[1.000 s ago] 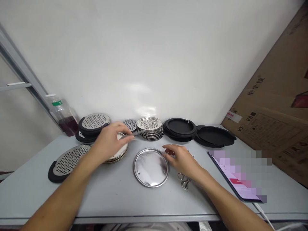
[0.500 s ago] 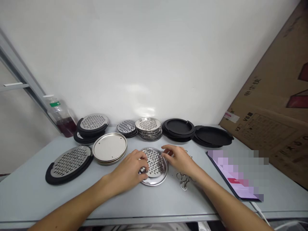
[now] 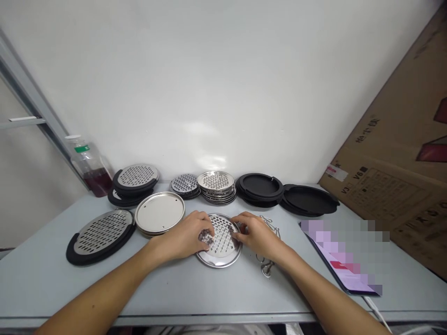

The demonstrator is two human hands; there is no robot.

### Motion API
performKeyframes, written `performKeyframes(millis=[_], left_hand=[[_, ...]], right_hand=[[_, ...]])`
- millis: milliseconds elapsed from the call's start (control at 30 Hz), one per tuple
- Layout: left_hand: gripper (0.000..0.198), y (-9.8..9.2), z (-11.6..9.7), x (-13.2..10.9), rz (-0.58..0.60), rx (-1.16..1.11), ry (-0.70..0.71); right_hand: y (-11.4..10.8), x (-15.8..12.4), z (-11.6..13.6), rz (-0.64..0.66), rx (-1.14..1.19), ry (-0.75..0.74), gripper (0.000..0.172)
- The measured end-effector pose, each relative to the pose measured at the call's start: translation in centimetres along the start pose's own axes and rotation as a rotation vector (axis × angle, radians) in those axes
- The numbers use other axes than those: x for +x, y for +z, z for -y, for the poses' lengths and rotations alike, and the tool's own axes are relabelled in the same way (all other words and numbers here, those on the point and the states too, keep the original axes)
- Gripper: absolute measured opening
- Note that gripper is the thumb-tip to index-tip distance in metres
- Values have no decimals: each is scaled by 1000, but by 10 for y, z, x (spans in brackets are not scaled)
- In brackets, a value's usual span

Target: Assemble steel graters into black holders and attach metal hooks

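Observation:
In front of me a round metal disc with raised grating holes, a grater disc (image 3: 221,237), lies on or in a shiny round metal plate (image 3: 220,263). My left hand (image 3: 188,236) has its fingers and thumb curled over the left edge of the grater disc. From the other side, my right hand (image 3: 255,231) grips the right edge with thumb and fingers. Whether the disc is raised from the plate, I cannot tell. Several metal ring clips (image 3: 267,269) lie beside my right hand, partly hidden under the wrist.
Plain metal discs (image 3: 159,214) are stacked on the left, near black-rimmed graters (image 3: 104,232). More grater discs (image 3: 215,181) and black round frames (image 3: 260,186) line the wall. A blurred tablet (image 3: 340,260), a cardboard box (image 3: 394,186) and a jar of dark liquid (image 3: 96,179) flank them.
Both hands have closed in on the edges of the grater disc. My right thumb and fingers, apart earlier, now meet its right edge. The plate has shifted slightly left.

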State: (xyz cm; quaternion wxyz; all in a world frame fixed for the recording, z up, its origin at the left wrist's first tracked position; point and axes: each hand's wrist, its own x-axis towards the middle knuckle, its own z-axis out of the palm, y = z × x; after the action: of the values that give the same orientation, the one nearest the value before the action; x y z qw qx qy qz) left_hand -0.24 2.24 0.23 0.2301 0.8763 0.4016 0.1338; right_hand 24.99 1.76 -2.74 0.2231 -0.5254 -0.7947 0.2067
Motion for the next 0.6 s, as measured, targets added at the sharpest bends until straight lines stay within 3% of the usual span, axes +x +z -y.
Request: performKeyframes(millis=[133,333,600], left_hand=[[36,-2,11,-2,-37,-64,40],[24,-5,18,-4,-86,-72,54],[30,4,21,-3,-87,-3,69]], right_hand=[[-1,-1,1,11,7,5,35],[-1,-2,2,28,7,-7,36],[-2,-2,6,46,15,-13,28]])
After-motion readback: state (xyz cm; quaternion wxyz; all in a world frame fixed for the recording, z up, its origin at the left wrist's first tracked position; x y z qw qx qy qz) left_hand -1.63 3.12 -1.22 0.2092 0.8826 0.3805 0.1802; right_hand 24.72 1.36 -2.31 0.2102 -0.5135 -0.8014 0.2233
